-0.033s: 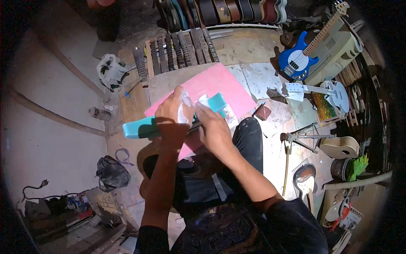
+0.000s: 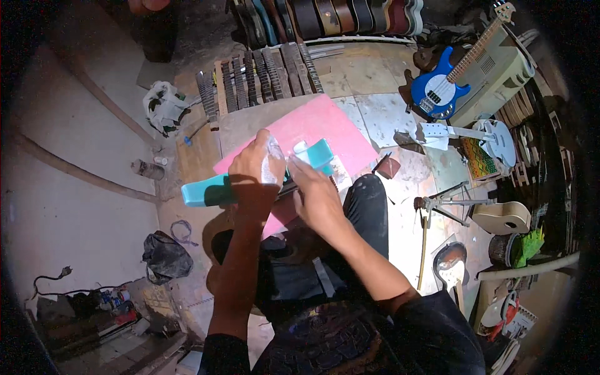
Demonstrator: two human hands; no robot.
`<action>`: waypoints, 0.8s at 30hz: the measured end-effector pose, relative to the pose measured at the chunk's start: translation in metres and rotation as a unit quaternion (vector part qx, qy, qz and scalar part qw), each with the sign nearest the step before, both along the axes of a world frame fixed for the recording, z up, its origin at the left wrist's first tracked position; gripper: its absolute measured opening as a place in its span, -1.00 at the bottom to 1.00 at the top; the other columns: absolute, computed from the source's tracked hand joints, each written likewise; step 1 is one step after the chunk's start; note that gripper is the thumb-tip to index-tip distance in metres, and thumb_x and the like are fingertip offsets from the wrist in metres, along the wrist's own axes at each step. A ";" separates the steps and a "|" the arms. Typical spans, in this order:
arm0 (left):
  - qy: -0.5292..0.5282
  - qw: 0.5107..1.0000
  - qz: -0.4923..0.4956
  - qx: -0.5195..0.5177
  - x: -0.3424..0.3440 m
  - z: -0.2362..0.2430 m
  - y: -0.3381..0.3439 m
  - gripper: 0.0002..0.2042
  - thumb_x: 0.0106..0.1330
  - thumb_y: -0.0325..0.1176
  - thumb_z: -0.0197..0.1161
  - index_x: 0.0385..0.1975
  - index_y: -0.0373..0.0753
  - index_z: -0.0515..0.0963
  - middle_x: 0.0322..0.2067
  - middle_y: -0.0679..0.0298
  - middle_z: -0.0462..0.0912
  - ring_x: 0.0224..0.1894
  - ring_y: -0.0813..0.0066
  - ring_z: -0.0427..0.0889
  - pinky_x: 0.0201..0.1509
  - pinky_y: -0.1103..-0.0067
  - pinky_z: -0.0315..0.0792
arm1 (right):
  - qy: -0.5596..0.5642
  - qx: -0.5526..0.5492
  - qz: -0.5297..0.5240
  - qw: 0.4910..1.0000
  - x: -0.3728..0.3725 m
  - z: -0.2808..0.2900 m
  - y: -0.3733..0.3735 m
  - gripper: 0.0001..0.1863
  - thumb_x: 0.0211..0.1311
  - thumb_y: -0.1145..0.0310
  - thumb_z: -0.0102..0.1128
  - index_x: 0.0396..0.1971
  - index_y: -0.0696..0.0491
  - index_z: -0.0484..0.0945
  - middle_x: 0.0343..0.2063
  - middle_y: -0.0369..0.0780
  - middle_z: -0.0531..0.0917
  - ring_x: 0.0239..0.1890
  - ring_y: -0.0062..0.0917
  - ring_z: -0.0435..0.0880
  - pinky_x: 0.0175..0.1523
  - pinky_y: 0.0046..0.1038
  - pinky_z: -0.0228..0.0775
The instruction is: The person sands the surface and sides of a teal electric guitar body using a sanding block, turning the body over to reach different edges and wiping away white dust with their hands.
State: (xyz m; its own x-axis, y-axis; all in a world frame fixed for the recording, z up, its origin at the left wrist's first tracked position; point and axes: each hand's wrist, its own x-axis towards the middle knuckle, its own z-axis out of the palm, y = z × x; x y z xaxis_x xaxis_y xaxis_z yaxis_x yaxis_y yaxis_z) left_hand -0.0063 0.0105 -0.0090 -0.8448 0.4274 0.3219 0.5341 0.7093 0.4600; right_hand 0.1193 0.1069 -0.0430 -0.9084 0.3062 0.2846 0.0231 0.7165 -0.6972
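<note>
A long teal bar (image 2: 209, 191) with pale edges lies across in front of me, over a pink sheet (image 2: 322, 119). My left hand (image 2: 256, 164) is closed over its middle, with a white patch on the back of the hand. Close beside it, my right hand (image 2: 317, 192) has its fingers pressed together near the bar's other end. What those fingers hold is hidden. A small white piece (image 2: 300, 147) shows just beyond their tips. Under the hands runs a dark strip (image 2: 287, 189), mostly covered.
Several fretted necks (image 2: 259, 75) lie in a row beyond the sheet. At the right are a blue bass guitar (image 2: 440, 87), a white guitar (image 2: 497, 142) and a metal stand (image 2: 447, 203). A brown block (image 2: 389, 167) lies by my knee, a black bag (image 2: 167, 256) at left.
</note>
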 end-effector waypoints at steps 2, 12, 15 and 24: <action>0.007 1.000 -0.003 0.005 0.001 0.001 -0.001 -0.86 0.31 -0.33 0.24 -0.20 -0.17 0.52 -0.39 -0.11 0.71 -0.25 -0.25 0.72 -0.22 0.10 0.55 | 0.010 -0.005 0.017 1.000 0.010 -0.001 -0.002 -0.37 0.11 0.64 0.21 0.28 0.22 0.55 0.31 0.05 0.58 0.14 0.03 0.64 0.28 -0.11 0.50; 0.007 1.000 -0.005 -0.008 0.004 0.006 0.003 -0.85 0.30 -0.34 0.23 -0.22 -0.21 0.50 -0.39 -0.09 0.71 -0.26 -0.23 0.72 -0.23 0.12 0.55 | -0.010 0.074 0.000 0.997 0.018 0.000 -0.002 -0.34 0.07 0.64 0.19 0.29 0.20 0.55 0.32 -0.01 0.58 0.08 -0.01 0.68 0.23 -0.16 0.53; 0.018 0.999 -0.026 0.003 0.005 0.008 0.007 -0.84 0.29 -0.36 0.25 -0.21 -0.24 0.50 -0.40 -0.09 0.70 -0.28 -0.22 0.71 -0.25 0.12 0.54 | -0.017 0.119 -0.007 0.993 0.004 0.001 0.013 -0.34 0.08 0.64 0.21 0.30 0.20 0.54 0.33 0.00 0.58 0.06 -0.01 0.69 0.20 -0.16 0.55; 0.011 1.000 -0.022 0.004 0.010 0.005 0.004 -0.85 0.31 -0.39 0.23 -0.19 -0.24 0.49 -0.38 -0.09 0.69 -0.27 -0.23 0.70 -0.26 0.08 0.52 | -0.070 0.110 -0.017 0.991 0.009 0.006 0.011 -0.33 0.12 0.61 0.19 0.34 0.13 0.52 0.39 -0.08 0.54 0.09 0.00 0.69 0.21 -0.11 0.54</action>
State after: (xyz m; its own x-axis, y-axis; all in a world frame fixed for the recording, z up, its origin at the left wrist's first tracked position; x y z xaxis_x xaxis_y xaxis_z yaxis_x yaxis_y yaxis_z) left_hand 0.0039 0.0147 -0.0040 -0.8177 0.4620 0.3433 0.5751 0.6808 0.4537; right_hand 0.1279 0.1174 -0.0370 -0.9341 0.2812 0.2201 0.1349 0.8486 -0.5116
